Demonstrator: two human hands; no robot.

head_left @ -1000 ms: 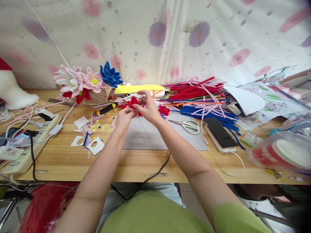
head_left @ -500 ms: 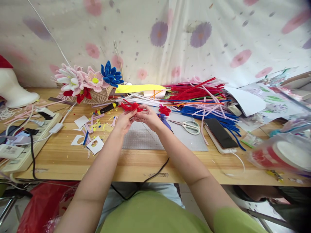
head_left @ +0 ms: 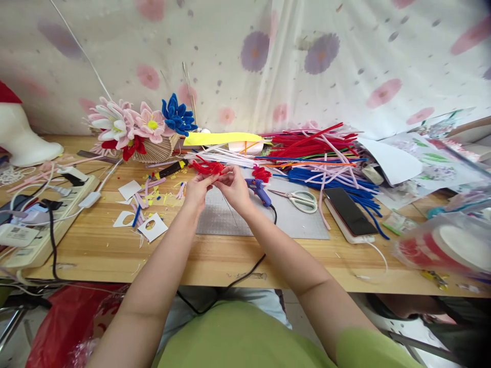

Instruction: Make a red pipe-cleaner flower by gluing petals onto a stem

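Observation:
Above the grey cutting mat [head_left: 264, 222], my left hand [head_left: 199, 193] and my right hand [head_left: 235, 190] meet with fingertips closed on a red pipe-cleaner flower [head_left: 208, 167]. Its petals poke out beyond the fingers of my left hand, while the rest is covered. From between the hands a thin wire stem [head_left: 229, 208] slants down over the mat. Just right of my right hand lies a purple glue gun [head_left: 260, 191] with a black cord. A second red fuzzy piece [head_left: 262, 174] sits behind it. Scissors [head_left: 299, 200] with pale handles rest on the mat.
Red, pink and blue pipe cleaners [head_left: 314, 145] pile up at the back. Finished fuzzy flowers [head_left: 149, 122] stand back left. A power strip [head_left: 72, 214] with cables occupies the left; a phone [head_left: 351, 210] and a bagged cup [head_left: 448, 243] lie right. Paper scraps [head_left: 152, 228] litter the left middle.
My right hand has shifted slightly left and its wrist has turned, so more of the glue gun shows. The wire stem now hangs at a different slant. Both hands still hold the red flower.

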